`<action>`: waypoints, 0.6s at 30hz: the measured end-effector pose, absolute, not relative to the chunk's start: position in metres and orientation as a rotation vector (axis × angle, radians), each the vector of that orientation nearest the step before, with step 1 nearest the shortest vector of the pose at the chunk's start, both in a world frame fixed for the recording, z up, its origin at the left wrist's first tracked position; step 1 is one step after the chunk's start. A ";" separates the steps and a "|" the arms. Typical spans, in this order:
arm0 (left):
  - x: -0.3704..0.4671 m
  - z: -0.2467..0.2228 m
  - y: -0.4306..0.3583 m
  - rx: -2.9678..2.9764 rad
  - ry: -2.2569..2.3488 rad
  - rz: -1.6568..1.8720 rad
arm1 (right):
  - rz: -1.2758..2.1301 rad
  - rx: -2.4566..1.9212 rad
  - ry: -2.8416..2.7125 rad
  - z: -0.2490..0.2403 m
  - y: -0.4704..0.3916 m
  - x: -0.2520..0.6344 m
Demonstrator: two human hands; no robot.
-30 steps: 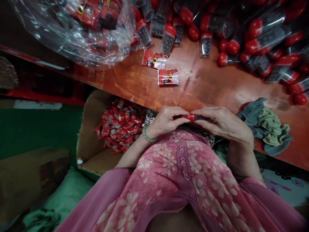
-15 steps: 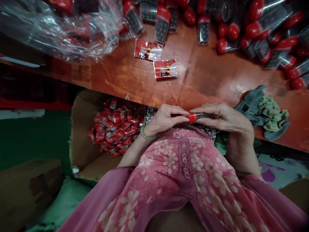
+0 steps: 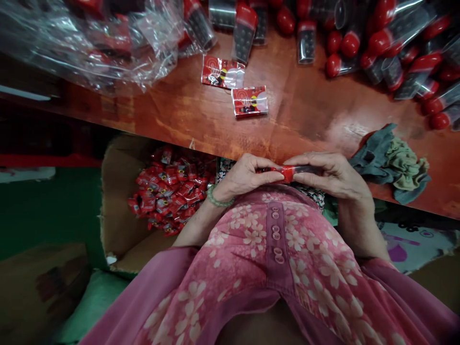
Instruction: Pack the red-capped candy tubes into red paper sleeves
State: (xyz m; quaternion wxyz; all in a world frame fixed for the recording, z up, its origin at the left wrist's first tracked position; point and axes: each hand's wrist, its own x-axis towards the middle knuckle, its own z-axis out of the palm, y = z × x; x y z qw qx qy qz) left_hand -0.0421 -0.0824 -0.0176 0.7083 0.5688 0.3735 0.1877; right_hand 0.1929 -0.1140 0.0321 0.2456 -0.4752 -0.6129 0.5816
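Between my two hands, at the table's near edge, lies a small clear tube with a red cap and dark contents. My left hand, with a green bead bracelet at the wrist, pinches its red end between thumb and fingers. The clear end is gripped by my right hand, whose fingers partly cover it. Beyond my hands, two flat red printed sleeves, one a red printed sleeve and the other a farther sleeve, lie on the table. What the left fingers cover is hidden.
Many red-capped tubes lie along the far side of the reddish table. A clear plastic bag sits far left. Crumpled green cloths lie right. Below the table edge, a cardboard box holds a heap of red sleeves.
Both hands stay on the tube at nearly the same spot. My left fingers have shifted slightly along its red end. The view has moved a little.
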 end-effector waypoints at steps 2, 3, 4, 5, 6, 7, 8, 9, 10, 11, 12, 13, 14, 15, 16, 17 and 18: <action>-0.047 -0.019 -0.083 1.264 0.854 0.411 | 1.603 -1.317 -1.520 0.025 -0.119 0.189; -0.049 -0.020 -0.083 1.255 0.858 0.396 | 1.597 -1.324 -1.456 0.022 -0.121 0.187; -0.051 -0.019 -0.083 1.236 0.853 0.384 | 1.587 -1.332 -1.405 0.020 -0.123 0.186; -0.052 -0.019 -0.084 1.210 0.843 0.376 | 1.579 -1.342 -1.370 0.019 -0.124 0.185; -0.053 -0.018 -0.084 1.180 0.835 0.378 | 1.574 -1.350 -1.351 0.018 -0.125 0.184; -0.053 -0.017 -0.084 1.154 0.834 0.389 | 1.573 -1.361 -1.343 0.019 -0.126 0.184; -0.053 -0.017 -0.084 1.136 0.844 0.407 | 1.571 -1.375 -1.336 0.021 -0.126 0.183; -0.053 -0.016 -0.085 1.127 0.863 0.429 | 1.566 -1.391 -1.326 0.023 -0.126 0.182; -0.053 -0.016 -0.084 1.126 0.884 0.450 | 1.553 -1.411 -1.311 0.026 -0.127 0.182; -0.052 -0.017 -0.084 1.128 0.896 0.464 | 1.535 -1.433 -1.298 0.028 -0.126 0.181; -0.052 -0.017 -0.084 1.133 0.899 0.477 | 1.519 -1.453 -1.296 0.030 -0.126 0.180; -0.053 -0.018 -0.084 1.141 0.894 0.484 | 1.507 -1.466 -1.310 0.031 -0.126 0.180; -0.053 -0.018 -0.085 1.153 0.892 0.493 | 1.500 -1.468 -1.350 0.032 -0.125 0.180; -0.053 -0.019 -0.085 1.171 0.896 0.499 | 1.491 -1.461 -1.411 0.032 -0.124 0.180; -0.053 -0.019 -0.085 1.193 0.907 0.504 | 1.479 -1.446 -1.488 0.032 -0.122 0.181; -0.054 -0.019 -0.086 1.221 0.919 0.511 | 1.455 -1.422 -1.573 0.032 -0.121 0.182; -0.054 -0.020 -0.086 1.253 0.924 0.519 | 1.425 -1.392 -1.661 0.032 -0.119 0.184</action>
